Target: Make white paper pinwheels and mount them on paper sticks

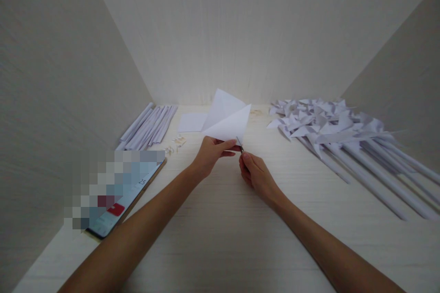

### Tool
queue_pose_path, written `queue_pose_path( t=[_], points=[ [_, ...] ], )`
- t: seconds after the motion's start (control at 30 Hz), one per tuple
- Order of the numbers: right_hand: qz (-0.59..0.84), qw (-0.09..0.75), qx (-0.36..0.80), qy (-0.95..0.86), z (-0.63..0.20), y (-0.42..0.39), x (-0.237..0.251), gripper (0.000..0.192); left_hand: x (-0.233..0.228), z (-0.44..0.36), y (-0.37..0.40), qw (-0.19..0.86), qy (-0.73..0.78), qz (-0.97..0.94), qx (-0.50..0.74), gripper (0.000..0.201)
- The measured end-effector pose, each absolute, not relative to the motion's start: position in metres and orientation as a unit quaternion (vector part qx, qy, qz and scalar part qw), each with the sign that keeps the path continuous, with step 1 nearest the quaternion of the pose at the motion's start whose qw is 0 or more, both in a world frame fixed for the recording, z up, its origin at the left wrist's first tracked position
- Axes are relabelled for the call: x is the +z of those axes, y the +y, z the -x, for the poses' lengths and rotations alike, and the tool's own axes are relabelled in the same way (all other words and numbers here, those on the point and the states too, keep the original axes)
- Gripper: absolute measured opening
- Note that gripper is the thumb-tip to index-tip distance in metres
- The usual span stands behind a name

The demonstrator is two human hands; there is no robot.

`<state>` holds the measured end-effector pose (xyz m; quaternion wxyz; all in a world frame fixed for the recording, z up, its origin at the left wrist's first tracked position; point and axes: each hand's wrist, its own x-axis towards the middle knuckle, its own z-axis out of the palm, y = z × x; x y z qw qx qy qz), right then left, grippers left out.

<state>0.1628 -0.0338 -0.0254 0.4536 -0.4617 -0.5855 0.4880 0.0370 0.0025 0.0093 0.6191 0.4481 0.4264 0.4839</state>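
A white sheet of paper (228, 116), creased and cut part of the way in so that two flaps stand apart, is raised above the table. My left hand (213, 152) pinches its near edge between thumb and fingers. In my right hand (256, 171) is a small pair of scissors (240, 143), with the fingers wrapped round the handles. The blades point up and away at the paper's near right corner, close to my left fingertips. Most of the handles are hidden by my right hand.
Flat white paper (191, 122) lies behind on the table (220, 219). Rolled paper sticks (149, 126) and small pale pieces (177, 143) are at left, near a lit phone (127, 201). Paper pinwheels (326, 123) on sticks are heaped at right. Walls enclose the back and sides.
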Motion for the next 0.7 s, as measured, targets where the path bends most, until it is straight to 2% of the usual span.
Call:
queue_pose_path(
  t=[0.7],
  points=[
    [0.435, 0.467, 0.567, -0.52, -0.162, -0.0341, -0.0194, 0.039, 0.0074, -0.0402, -0.0018, 0.613, 0.445, -0.455, 0.469, 0.02]
  ],
)
